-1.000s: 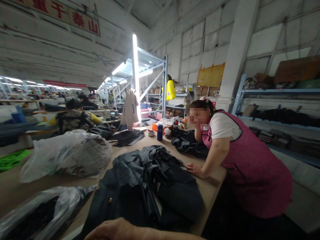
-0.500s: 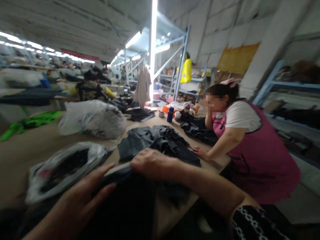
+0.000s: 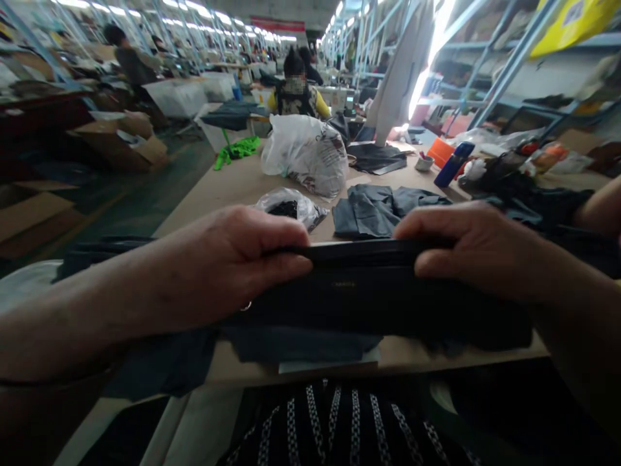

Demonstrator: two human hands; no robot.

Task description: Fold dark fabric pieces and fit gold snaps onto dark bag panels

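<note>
Between my hands a black fabric piece (image 3: 359,298) is stretched by its upper edge, just above the table's front edge. Small gold lettering shows on its front, and the band along the top looks like a zipper. My left hand (image 3: 257,259) pinches that edge at left, thumb in front and fingers behind. At right, my right hand (image 3: 466,243) grips the same edge in a similar way. More dark fabric (image 3: 301,343) lies under the held piece. Behind it is a pile of dark grey cut fabric (image 3: 366,210).
On the table (image 3: 204,207) stand a big clear plastic bag (image 3: 305,152), a smaller open bag of dark bits (image 3: 291,207) and a tilted-looking blue bottle (image 3: 453,165). A co-worker's arm (image 3: 601,207) reaches in at right. Cardboard boxes (image 3: 121,139) sit on the floor at left.
My view has swung left. My left hand, open before, now pinches the black fabric piece. The piece is now held level across in front of me by both hands.
</note>
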